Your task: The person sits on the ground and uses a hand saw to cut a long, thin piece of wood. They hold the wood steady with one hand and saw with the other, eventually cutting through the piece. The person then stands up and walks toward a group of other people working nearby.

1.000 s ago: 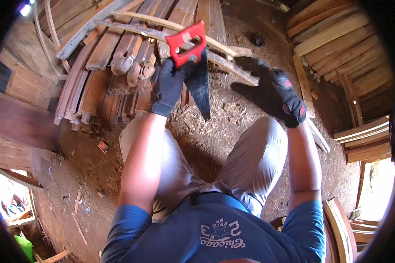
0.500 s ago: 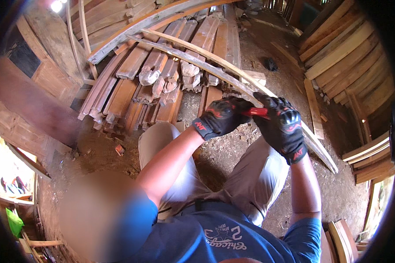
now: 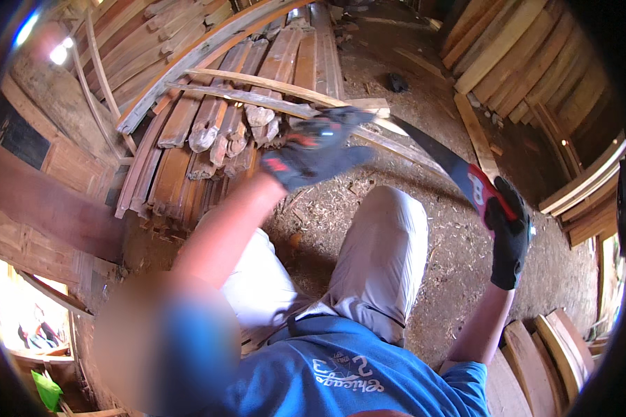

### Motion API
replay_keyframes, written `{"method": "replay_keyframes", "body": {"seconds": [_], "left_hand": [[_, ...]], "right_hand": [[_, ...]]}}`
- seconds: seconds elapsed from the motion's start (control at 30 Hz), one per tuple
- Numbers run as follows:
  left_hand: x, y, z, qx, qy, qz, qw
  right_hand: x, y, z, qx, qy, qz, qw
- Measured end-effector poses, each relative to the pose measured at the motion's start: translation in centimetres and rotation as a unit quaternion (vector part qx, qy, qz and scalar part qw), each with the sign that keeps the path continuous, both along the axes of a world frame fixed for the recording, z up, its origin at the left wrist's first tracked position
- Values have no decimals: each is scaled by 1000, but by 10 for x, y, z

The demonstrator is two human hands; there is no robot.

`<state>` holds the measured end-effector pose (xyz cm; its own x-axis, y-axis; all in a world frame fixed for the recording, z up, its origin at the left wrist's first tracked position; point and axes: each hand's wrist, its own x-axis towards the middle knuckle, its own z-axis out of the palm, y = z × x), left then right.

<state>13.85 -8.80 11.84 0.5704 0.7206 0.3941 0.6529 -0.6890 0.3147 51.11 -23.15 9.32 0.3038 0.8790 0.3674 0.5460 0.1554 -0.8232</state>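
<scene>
My right hand [image 3: 509,233], in a black glove with red marks, is closed around the red and black handle of a hand saw [image 3: 446,154]. The saw's dark, narrow blade slants up and left toward my other hand, its tip near a light wooden strip [image 3: 274,84]. In a matching glove, my left hand [image 3: 320,147] is above the strips, smeared by motion. Its fingers stretch to the right and the thumb stands apart, with nothing visible in it. A second, greyer strip [image 3: 403,148] runs beneath the left hand and behind the blade.
Stacked brown timbers [image 3: 181,163] lie ahead on the left, crossed by a long curved beam [image 3: 212,42]. Planks [image 3: 514,55] lean at the far right, and more boards [image 3: 511,368] lie at my near right. Wood shavings cover the dirt floor [image 3: 459,257] around my knees.
My hands have parted: the right went right and down with the saw, whose blade now shows. The left moved left, off the red handle. The view has shifted somewhat.
</scene>
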Motion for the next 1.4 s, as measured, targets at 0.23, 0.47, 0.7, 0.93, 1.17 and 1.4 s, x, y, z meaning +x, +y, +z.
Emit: {"method": "replay_keyframes", "body": {"seconds": [0.23,0.47,0.7,0.93,1.17,1.4], "left_hand": [[-139,0,-6,-145,13,184,972],[-168,44,-12,-156,-46,186,969],[-121,93,-42,-150,90,131,976],[-131,84,-68,-186,192,72,961],[-166,111,-85,-238,177,130,946],[-156,179,-103,-223,234,103,941]], "right_hand": [[79,-22,-85,5,132,-89,987],[86,-14,-88,-41,121,-168,978],[59,-61,-65,16,126,-216,968],[83,-73,-61,-7,133,-179,975],[47,9,-79,21,97,-153,983],[-13,60,-111,36,232,-146,961]]}}
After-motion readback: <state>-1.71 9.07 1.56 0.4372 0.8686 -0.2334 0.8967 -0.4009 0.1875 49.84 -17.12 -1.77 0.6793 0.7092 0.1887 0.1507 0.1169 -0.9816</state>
